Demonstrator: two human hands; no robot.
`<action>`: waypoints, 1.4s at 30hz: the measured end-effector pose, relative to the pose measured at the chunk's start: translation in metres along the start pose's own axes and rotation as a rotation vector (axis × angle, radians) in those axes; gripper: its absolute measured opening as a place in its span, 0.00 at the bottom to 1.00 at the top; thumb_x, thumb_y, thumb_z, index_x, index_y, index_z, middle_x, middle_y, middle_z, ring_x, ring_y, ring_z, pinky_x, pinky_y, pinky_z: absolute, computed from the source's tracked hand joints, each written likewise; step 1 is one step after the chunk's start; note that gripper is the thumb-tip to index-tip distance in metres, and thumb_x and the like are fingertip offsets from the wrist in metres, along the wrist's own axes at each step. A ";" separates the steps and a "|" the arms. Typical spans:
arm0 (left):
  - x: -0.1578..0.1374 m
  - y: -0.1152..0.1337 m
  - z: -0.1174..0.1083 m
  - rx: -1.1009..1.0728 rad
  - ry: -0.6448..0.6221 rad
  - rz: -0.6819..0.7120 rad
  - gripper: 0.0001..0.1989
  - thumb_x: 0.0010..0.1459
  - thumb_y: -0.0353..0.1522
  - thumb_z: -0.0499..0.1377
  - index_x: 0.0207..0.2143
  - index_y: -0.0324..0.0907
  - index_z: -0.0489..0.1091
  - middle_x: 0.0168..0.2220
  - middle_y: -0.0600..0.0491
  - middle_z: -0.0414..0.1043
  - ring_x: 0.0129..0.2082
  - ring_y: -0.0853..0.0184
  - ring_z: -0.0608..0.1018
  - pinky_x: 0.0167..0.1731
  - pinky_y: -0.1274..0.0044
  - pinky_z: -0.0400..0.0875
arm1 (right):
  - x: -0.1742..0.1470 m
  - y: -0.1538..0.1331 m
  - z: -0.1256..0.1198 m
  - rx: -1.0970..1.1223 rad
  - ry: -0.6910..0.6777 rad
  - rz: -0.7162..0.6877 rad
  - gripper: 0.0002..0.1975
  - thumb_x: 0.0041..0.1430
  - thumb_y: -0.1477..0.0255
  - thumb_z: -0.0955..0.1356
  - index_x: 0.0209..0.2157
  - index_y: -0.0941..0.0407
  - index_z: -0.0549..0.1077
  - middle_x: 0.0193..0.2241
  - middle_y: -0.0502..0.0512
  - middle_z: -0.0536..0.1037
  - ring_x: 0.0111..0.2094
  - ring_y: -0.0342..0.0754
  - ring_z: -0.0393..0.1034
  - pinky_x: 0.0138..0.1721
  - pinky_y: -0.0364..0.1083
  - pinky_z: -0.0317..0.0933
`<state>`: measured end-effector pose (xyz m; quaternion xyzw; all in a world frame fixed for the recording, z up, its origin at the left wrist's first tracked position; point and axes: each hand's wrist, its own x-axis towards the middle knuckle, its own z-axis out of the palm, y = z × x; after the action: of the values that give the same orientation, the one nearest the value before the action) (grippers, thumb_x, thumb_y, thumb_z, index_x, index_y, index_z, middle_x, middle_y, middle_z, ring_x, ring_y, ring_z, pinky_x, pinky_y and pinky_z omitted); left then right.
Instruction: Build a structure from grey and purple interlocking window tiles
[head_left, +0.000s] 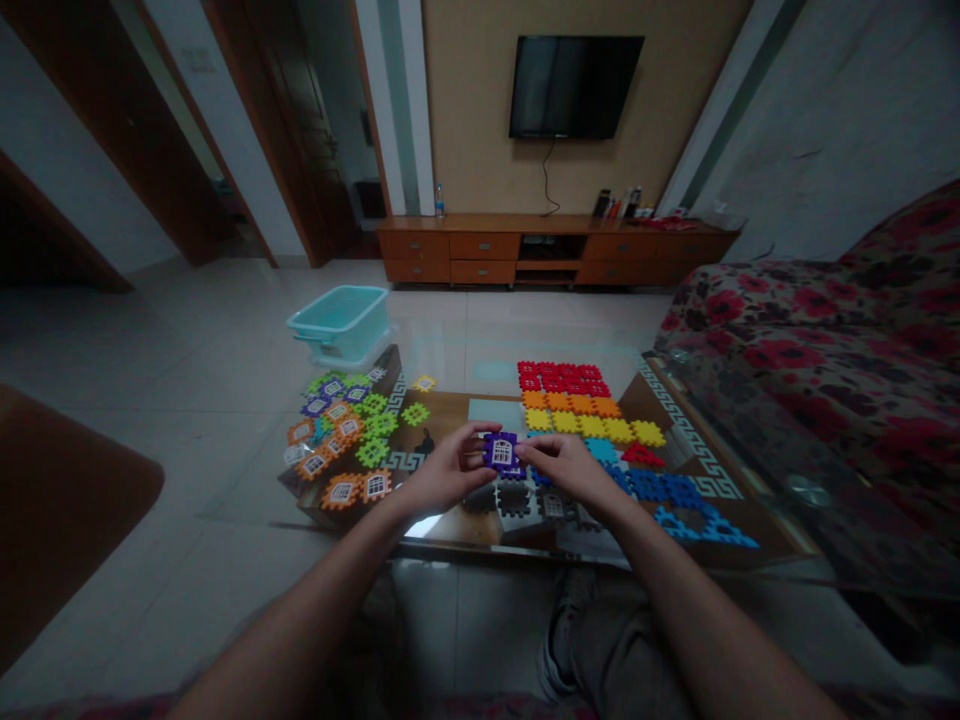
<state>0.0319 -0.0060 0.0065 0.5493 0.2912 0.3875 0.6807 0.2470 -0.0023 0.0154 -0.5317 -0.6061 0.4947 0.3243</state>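
Over glass table (450,405) | purple window tile (501,452) between | left grip (450,470), right grip (566,466): both clamped on its sides

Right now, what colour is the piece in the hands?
The piece is purple with a white window, clearest in the head view.

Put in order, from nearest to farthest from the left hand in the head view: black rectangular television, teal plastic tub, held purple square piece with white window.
1. Purple square piece with white window: touching the left hand, at its right.
2. Teal plastic tub: ahead, to the left.
3. Black rectangular television: farthest, on the far wall.
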 end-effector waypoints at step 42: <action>-0.007 0.016 -0.017 1.033 0.061 0.374 0.14 0.55 0.28 0.62 0.46 0.42 0.71 0.39 0.51 0.73 0.39 0.66 0.75 0.40 0.73 0.71 | 0.004 0.006 0.000 -0.049 -0.026 0.011 0.16 0.53 0.58 0.70 0.28 0.57 0.80 0.26 0.53 0.78 0.27 0.46 0.68 0.32 0.45 0.60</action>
<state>0.0108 -0.0016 0.0183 0.8429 0.3607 0.3241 0.2334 0.2484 0.0009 0.0098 -0.5364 -0.6192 0.4882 0.3007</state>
